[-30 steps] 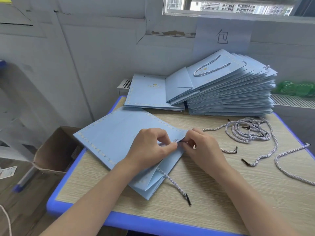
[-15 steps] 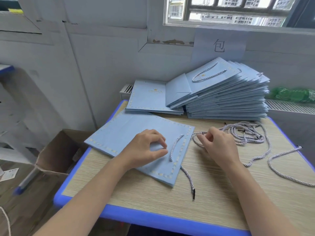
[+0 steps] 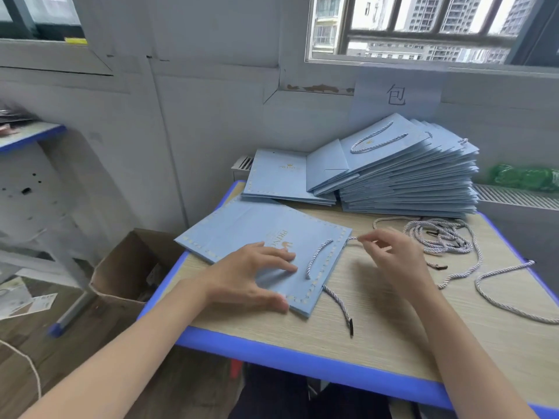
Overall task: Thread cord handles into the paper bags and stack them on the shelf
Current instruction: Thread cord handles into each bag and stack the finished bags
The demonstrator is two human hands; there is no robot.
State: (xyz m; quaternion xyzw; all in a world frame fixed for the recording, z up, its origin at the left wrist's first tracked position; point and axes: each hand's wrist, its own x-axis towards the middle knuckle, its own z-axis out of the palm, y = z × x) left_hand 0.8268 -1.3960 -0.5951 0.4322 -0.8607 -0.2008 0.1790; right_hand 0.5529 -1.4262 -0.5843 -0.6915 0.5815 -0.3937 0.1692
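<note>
Setting: A wood-grain table [image 3: 378, 337] with a blue edge stood against a grey wall, below a barred window [image 3: 423, 25] that looked out on tall buildings.
Bag in work: A light blue paper bag [image 3: 251, 231] lay flat on the near left part of the table, its far left corner over the table edge. Gold print and a dotted gold border showed on its face.
Threaded cord: A grey-white twisted cord [image 3: 317, 258] ran across the bag's face beside its right edge, as a short arc between two holes. One end trailed off the bag's near edge onto the table and ended in a dark tip. The other end left the bag's right edge toward the right hand.
Left hand: The left hand [image 3: 242, 276] rested flat on the bag, fingers straight and spread, thumb at the bag's near edge. It gripped nothing.
Right hand: The right hand [image 3: 393, 258] hovered just right of the bag, thumb and forefinger pinched together on the cord's far end, the other fingers loosely curled.
Loose cords: A tangle of spare cords [image 3: 438, 237] lay on the table's far right, beyond the right hand, with one long strand that looped toward the right edge.
Finished bags: A tall stack of bags [image 3: 408, 189] sat at the back of the table, a cord handle visible on the top one. A lower pile of bags [image 3: 278, 176] lay just left of it.
Elsewhere: An open cardboard box [image 3: 127, 267] stood on the floor to the table's left. A paper sign [image 3: 396, 95] with one character hung under the window.
</note>
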